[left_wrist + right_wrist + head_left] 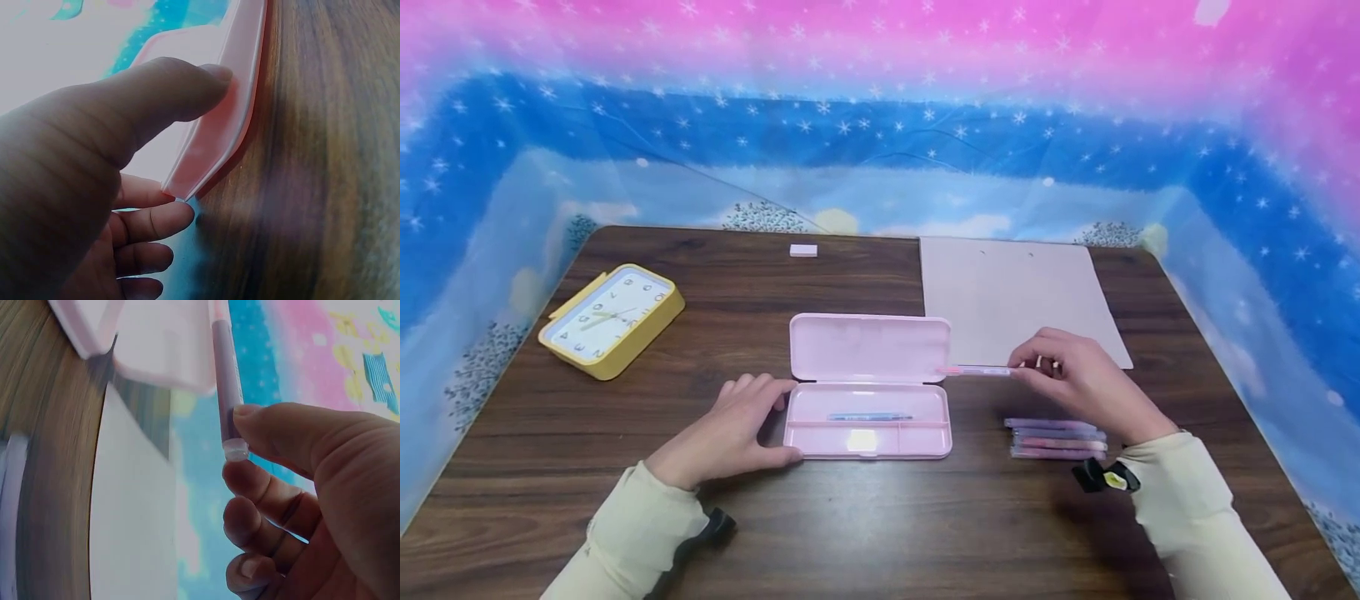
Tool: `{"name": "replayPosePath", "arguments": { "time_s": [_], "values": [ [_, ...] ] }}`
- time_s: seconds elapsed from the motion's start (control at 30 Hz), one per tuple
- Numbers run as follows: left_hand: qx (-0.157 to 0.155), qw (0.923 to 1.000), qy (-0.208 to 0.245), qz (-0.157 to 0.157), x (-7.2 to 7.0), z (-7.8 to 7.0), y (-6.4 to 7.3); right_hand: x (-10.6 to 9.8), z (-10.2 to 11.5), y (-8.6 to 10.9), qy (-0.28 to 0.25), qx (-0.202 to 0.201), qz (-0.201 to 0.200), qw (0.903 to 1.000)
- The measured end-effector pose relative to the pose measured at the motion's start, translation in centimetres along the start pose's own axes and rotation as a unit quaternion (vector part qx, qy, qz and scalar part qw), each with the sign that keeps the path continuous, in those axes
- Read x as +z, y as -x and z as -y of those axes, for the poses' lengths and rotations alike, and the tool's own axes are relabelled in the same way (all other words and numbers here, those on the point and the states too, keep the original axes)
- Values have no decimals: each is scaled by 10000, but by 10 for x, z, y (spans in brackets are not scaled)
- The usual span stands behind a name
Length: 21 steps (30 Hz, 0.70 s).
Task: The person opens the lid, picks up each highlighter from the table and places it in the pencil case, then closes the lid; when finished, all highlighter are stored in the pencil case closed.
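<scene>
An open pink pencil case (868, 404) lies in the middle of the table, its lid (870, 348) tipped back. My left hand (737, 429) holds the case's left end, thumb at the front corner and index finger by the hinge corner. In the left wrist view, the thumb (181, 87) lies against the case wall (231, 112). One blue pen (870, 417) rests in the long rear compartment. My right hand (1071, 375) pinches a pink pen (981, 371) by one end, thumb against fingers. Its other end overlaps the lid's right edge in the head view.
Several pens (1056, 440) lie side by side below my right hand. A white sheet or board (1000, 292) covers the back right, a white eraser-like block (803, 250) sits at the back, and a yellow clock (613, 321) stands at the left. Patterned cloth (880, 142) surrounds the table.
</scene>
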State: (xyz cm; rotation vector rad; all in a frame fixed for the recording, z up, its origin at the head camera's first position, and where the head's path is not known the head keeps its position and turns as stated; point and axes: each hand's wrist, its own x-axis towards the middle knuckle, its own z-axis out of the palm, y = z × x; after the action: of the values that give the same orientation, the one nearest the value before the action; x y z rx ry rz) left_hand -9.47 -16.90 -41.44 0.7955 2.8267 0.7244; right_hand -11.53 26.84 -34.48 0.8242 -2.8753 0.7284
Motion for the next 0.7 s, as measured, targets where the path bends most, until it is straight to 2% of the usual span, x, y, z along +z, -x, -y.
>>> {"name": "replayPosePath", "arguments": {
  "time_s": [0.13,0.37,0.53,0.7],
  "values": [
    [24,10000,3,20,0,0,0,12,11,-16,-142,-122,-22,9998],
    [-63,9999,-24,116,-2,2,1,36,31,-37,-408,-199,225,9987],
    [-119,9997,-13,200,-2,1,1,54,43,-45,-463,-107,530,9975],
    [-90,9999,-49,139,-2,1,1,71,51,-48,-316,7,804,9963]
  ]
}}
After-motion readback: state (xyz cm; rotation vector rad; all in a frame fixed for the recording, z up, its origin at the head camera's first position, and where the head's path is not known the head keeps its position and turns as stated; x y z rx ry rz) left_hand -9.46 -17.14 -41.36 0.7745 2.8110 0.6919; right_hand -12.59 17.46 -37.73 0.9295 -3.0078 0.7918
